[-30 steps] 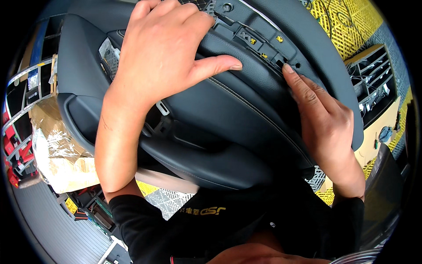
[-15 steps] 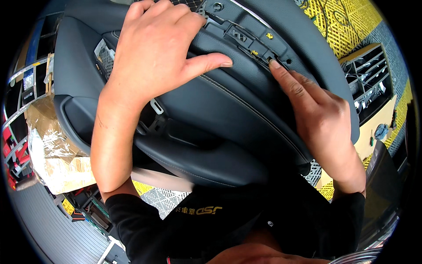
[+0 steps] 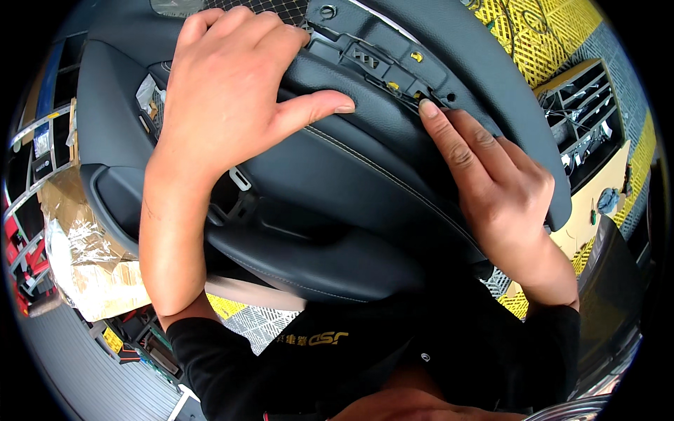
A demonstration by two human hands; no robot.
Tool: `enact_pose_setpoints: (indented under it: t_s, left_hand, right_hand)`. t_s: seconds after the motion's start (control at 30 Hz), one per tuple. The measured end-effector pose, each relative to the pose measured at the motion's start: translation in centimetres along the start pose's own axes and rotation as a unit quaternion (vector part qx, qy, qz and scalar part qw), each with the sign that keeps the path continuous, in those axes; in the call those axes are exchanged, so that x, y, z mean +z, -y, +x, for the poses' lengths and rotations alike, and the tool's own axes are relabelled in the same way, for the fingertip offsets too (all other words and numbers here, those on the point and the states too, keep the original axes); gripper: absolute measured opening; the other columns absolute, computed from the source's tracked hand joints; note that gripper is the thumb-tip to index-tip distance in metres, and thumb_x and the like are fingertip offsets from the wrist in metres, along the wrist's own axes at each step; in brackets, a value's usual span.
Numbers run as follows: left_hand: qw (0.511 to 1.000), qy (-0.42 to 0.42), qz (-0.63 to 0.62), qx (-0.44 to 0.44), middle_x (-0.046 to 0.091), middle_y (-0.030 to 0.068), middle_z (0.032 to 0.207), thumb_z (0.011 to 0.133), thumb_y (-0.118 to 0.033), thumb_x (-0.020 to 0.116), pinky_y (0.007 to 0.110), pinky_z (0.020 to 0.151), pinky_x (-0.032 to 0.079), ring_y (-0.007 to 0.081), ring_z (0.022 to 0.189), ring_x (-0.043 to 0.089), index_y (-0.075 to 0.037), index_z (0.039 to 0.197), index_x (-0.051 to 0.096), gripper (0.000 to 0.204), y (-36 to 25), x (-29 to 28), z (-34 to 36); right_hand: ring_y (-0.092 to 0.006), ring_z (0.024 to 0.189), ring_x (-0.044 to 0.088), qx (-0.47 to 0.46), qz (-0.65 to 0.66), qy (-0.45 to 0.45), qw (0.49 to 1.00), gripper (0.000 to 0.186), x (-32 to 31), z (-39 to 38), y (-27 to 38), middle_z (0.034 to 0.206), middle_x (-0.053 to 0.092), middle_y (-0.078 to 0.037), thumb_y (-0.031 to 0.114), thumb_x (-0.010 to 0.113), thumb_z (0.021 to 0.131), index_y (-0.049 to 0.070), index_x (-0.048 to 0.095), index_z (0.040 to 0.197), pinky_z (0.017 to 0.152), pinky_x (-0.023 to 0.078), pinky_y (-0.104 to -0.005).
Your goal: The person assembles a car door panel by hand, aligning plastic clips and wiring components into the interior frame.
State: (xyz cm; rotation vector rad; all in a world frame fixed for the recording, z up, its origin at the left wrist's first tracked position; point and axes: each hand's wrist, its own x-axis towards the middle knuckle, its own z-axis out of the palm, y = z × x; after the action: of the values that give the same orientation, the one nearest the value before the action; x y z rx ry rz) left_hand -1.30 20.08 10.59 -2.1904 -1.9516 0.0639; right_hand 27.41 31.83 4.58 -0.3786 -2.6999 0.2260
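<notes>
A black leather-covered car door panel (image 3: 393, 182) with pale stitching lies across the view, its armrest (image 3: 302, 263) nearest me. Along its far part runs a recessed black plastic strip (image 3: 365, 59) with small yellow clips (image 3: 416, 57). My left hand (image 3: 232, 84) rests palm down on the panel at the strip's left end, thumb stretched out to the right and fingertips partly hidden at the far side. At the right end of the strip, the fingertips of my right hand (image 3: 498, 175) touch the strip's near edge, fingers extended. Its thumb is hidden.
At the right stands a black compartment rack (image 3: 579, 119) with small parts, beside a tan board (image 3: 597, 189) bearing a screwdriver. A plastic-wrapped carton (image 3: 84, 245) and metal shelving (image 3: 42, 147) are at the left. Yellow and grey grating (image 3: 533, 35) covers the floor.
The panel and both hands appear slightly further left in the view. Both hands keep nearly the same places on the panel; the right fingers are a little more spread.
</notes>
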Motion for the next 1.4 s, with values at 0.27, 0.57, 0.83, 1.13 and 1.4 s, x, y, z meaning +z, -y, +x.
enact_pose_setpoints:
  t_s: [0.27,0.57,0.83,1.13,1.4]
  left_hand:
    - [1.0,-0.011,-0.004,0.006,0.075,0.0101,0.105,0.08,-0.062,0.09,0.045,0.106,0.046,0.033,0.105,0.069,-0.003,0.114,0.079,0.07,0.0,0.0,0.4]
    - [1.0,-0.006,-0.003,0.008,0.075,0.0103,0.105,0.08,-0.065,0.089,0.045,0.107,0.046,0.0329,0.105,0.07,-0.002,0.113,0.079,0.071,0.0,-0.1,0.5]
    - [1.0,-0.006,-0.004,0.002,0.074,0.0096,0.104,0.08,-0.066,0.089,0.045,0.107,0.046,0.0327,0.104,0.069,-0.003,0.113,0.079,0.072,-0.1,0.0,0.5]
    - [1.0,-0.006,-0.005,0.004,0.073,0.0097,0.103,0.08,-0.065,0.088,0.045,0.107,0.046,0.0329,0.104,0.069,-0.003,0.113,0.079,0.071,-0.2,0.0,0.5]
    - [1.0,-0.006,-0.004,0.004,0.073,0.0098,0.103,0.081,-0.065,0.088,0.045,0.105,0.046,0.033,0.104,0.069,-0.002,0.113,0.078,0.071,-0.2,0.0,0.5]
  right_hand:
    - [-0.0217,0.077,0.075,0.02,0.026,-0.031,0.999,0.062,0.7,-0.3,0.2,0.118,0.083,-0.011,-0.006,0.08,0.083,0.012,0.081,0.142,0.071,0.064,-0.0335]
    - [-0.0318,0.09,0.083,0.091,0.131,-0.003,0.987,0.054,0.0,0.2,0.2,0.113,0.084,-0.015,-0.011,0.079,0.092,0.012,0.08,0.142,0.08,0.067,-0.0375]
    - [-0.0302,0.089,0.082,0.114,0.124,0.021,0.985,0.055,-0.5,0.0,1.0,0.115,0.082,-0.012,-0.01,0.079,0.093,0.013,0.079,0.143,0.078,0.067,-0.0384]
    - [-0.0305,0.096,0.082,0.113,0.14,0.009,0.984,0.059,0.4,-0.4,1.0,0.121,0.08,-0.011,-0.01,0.08,0.092,0.013,0.078,0.145,0.081,0.067,-0.0389]
    - [-0.0312,0.097,0.081,0.104,0.151,0.007,0.983,0.059,0.6,-0.6,0.5,0.121,0.08,-0.012,-0.01,0.081,0.09,0.013,0.077,0.145,0.082,0.067,-0.0387]
